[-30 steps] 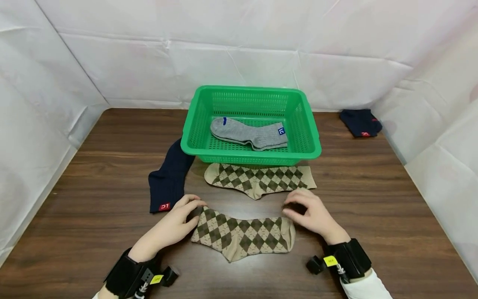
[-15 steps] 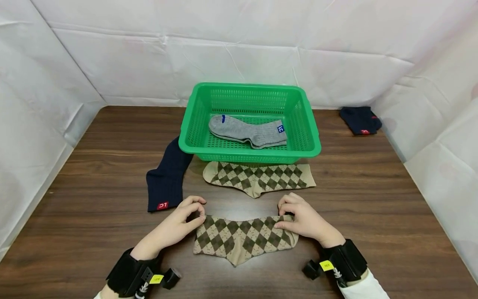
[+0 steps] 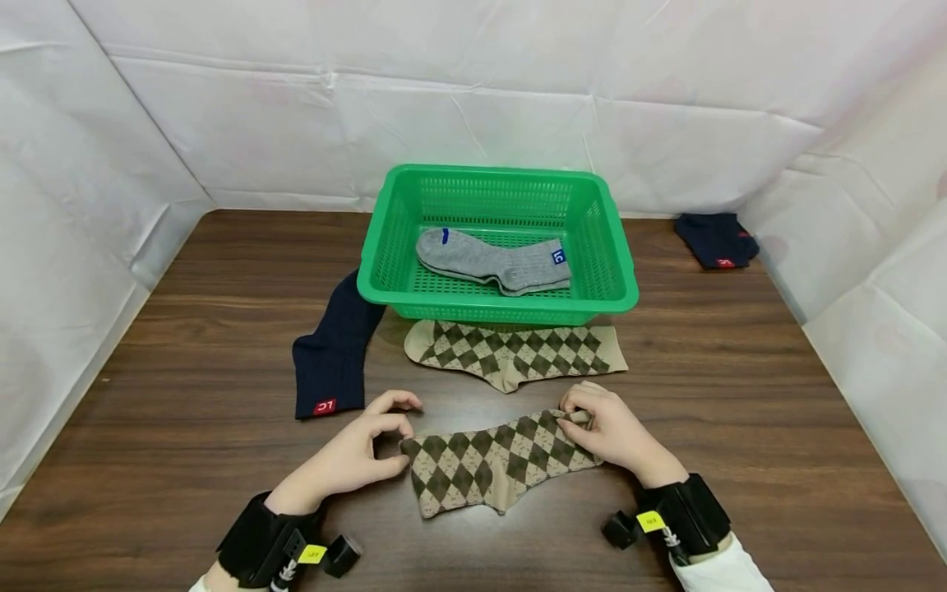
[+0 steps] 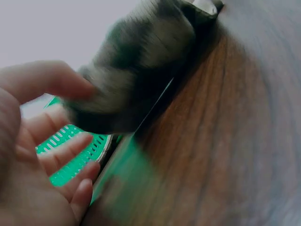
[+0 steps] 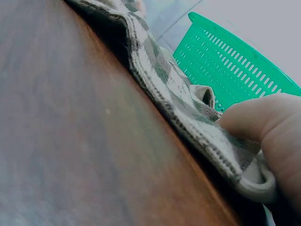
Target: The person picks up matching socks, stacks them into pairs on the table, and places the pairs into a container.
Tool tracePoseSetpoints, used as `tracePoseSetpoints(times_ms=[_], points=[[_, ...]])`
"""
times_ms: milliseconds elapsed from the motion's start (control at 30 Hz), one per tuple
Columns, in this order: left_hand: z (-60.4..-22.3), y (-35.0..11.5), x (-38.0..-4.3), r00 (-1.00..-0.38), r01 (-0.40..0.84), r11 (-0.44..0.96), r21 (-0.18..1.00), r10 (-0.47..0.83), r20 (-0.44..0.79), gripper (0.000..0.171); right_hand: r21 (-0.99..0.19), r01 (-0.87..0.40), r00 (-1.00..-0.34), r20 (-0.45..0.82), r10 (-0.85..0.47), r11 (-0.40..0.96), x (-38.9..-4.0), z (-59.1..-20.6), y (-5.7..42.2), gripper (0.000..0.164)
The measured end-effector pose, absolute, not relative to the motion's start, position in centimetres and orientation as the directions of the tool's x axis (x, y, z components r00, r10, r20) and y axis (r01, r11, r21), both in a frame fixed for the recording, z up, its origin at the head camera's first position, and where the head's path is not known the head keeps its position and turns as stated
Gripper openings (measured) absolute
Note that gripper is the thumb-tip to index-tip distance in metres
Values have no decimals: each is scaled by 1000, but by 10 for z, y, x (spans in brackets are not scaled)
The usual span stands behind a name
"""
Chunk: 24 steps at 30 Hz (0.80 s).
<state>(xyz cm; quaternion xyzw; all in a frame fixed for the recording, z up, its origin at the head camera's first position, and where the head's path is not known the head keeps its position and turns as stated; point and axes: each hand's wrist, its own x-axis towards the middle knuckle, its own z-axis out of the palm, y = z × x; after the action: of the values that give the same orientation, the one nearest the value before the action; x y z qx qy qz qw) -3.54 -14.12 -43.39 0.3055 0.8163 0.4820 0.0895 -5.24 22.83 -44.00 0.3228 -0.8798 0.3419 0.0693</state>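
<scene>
An argyle sock (image 3: 481, 464) in beige and olive lies across the near part of the table, its right half slanting up. At its upper right end, my right hand (image 3: 610, 427) pinches the fabric between thumb and fingers. My left hand (image 3: 355, 456) holds the upper left corner between thumb (image 4: 66, 82) and index finger, while the other fingers stay loosely spread. In the right wrist view, the sock's edge (image 5: 174, 122) runs up to the thumb. A matching argyle sock (image 3: 510, 353) lies flat just beyond, along the basket's front.
A green basket (image 3: 499, 311) stands at the back middle with grey socks (image 3: 491, 263) inside. One navy sock (image 3: 329, 362) lies left of it, partly under its rim. Another navy sock (image 3: 713, 241) is at the far right corner. White sheeting (image 3: 473, 99) encloses the table's back and sides.
My right hand has come onto the near sock's right end and lifted it up and away. The sock has shifted slightly right and tilted; my left hand has moved a little right with it.
</scene>
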Motion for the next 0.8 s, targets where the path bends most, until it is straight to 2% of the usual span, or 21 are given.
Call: tracePoseSetpoints(times_ms=[67, 167, 333, 500, 567, 800], points=[[-433, -143, -35, -786, 381, 241, 893, 593, 175, 18, -562, -611, -785, 342, -517, 557, -52, -440, 228, 36], [-431, -143, -35, -803, 310, 192, 931, 577, 148, 15, -570, -607, -788, 342, -512, 554, -52, -440, 229, 36], [-431, -142, -36, -868, 219, 224, 950, 490, 85, 6, -584, -602, -794, 359, -491, 545, -53, -441, 231, 35], [-434, -141, -37, -913, 223, 237, 946, 390, 118, 31, -593, -559, -827, 354, -436, 580, -56, -439, 240, 32], [-434, -140, -37, -924, 239, 254, 937, 357, 139, 33, -589, -528, -849, 330, -414, 612, -56, -436, 245, 28], [-428, -135, -32, -959, 231, 308, 923, 232, 162, 19, -599, -391, -920, 238, -311, 699, -56, -427, 266, 15]])
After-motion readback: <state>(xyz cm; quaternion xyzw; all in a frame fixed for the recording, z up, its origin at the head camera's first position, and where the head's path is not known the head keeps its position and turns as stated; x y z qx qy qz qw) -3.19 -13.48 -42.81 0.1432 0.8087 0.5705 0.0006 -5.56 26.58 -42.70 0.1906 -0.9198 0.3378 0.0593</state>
